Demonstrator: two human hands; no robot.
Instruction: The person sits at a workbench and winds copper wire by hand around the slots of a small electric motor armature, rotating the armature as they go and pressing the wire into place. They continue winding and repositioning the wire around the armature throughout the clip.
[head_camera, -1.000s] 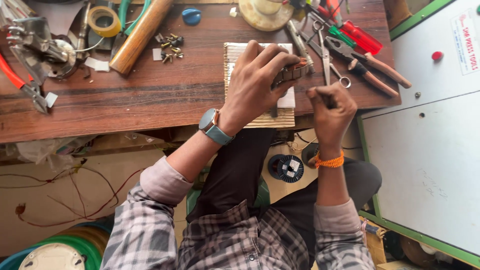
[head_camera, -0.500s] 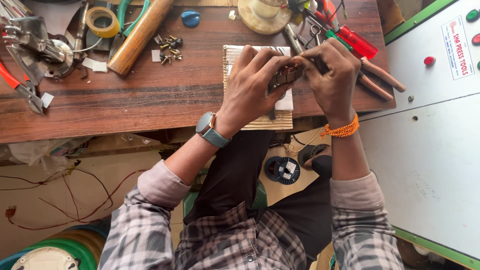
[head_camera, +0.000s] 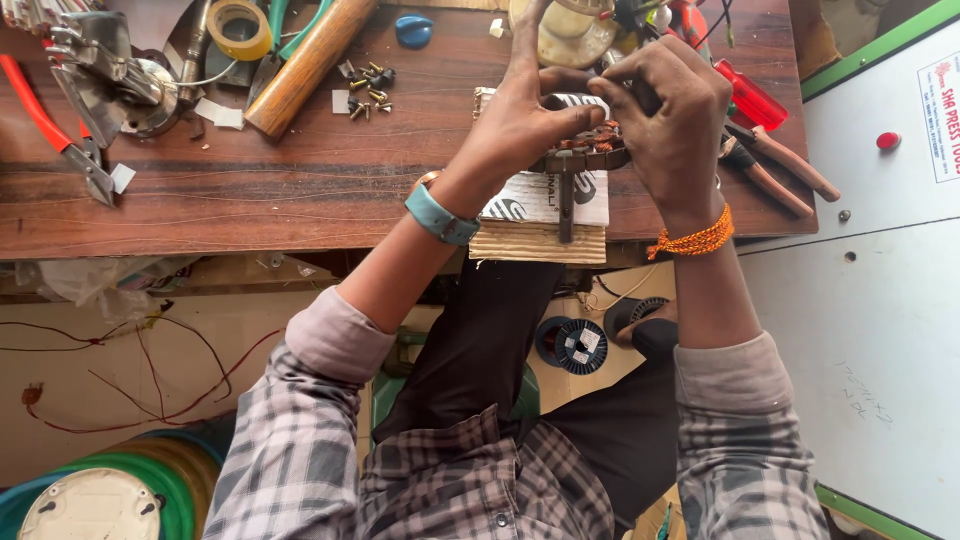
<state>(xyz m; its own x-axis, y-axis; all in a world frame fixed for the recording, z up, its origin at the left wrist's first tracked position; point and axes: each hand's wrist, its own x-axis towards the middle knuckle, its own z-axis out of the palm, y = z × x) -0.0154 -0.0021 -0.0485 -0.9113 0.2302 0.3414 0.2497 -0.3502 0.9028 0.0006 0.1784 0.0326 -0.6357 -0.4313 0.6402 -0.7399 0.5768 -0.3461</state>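
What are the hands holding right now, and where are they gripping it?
Both the left hand and right hand grip a copper-wound motor part by its ring-shaped rim.

Plaid sleeves, seemingly teal watch (head_camera: 441, 214)

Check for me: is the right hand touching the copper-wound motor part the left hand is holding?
Touching. The head view shows the right hand with its fingers curled onto the copper-wound motor part, with no gap, while the left hand grips its other side.

Dark wooden surface (head_camera: 300, 200), roll of yellow tape (head_camera: 238, 28), wooden hammer handle (head_camera: 308, 62), scattered screws (head_camera: 368, 88), blue cap (head_camera: 413, 30), red-handled pliers (head_camera: 50, 120), red screwdriver (head_camera: 752, 98), wire spool on the floor (head_camera: 578, 345)
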